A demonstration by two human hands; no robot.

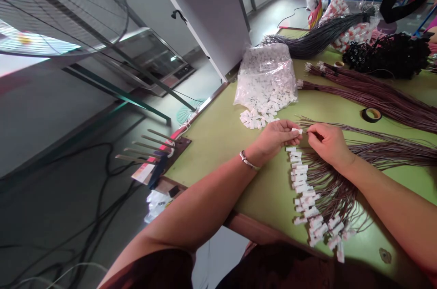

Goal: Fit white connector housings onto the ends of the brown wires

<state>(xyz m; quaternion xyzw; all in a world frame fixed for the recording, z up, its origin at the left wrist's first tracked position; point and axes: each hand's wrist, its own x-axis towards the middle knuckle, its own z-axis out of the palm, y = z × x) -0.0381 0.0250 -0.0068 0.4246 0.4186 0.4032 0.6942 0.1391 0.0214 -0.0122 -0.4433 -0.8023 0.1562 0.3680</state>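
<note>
My left hand (pixel 275 139) pinches a small white plastic connector (pixel 297 130) above the green table (pixel 218 139). My right hand (pixel 327 142) is closed on a thin brown wire whose end meets that connector. Just below both hands lies a fanned row of brown wires with white connectors (pixel 307 198) fitted on their ends. A loose heap of white connectors (pixel 256 118) lies just beyond my left hand, spilled from a clear bag (pixel 266 77).
Long bundles of brown wires (pixel 375 95) and a grey bundle (pixel 321 36) cross the table's far side, beside a black heap (pixel 385 54) and a tape roll (pixel 371 114). A pronged rack (pixel 153 152) hangs off the table's left edge. Cables trail over the floor.
</note>
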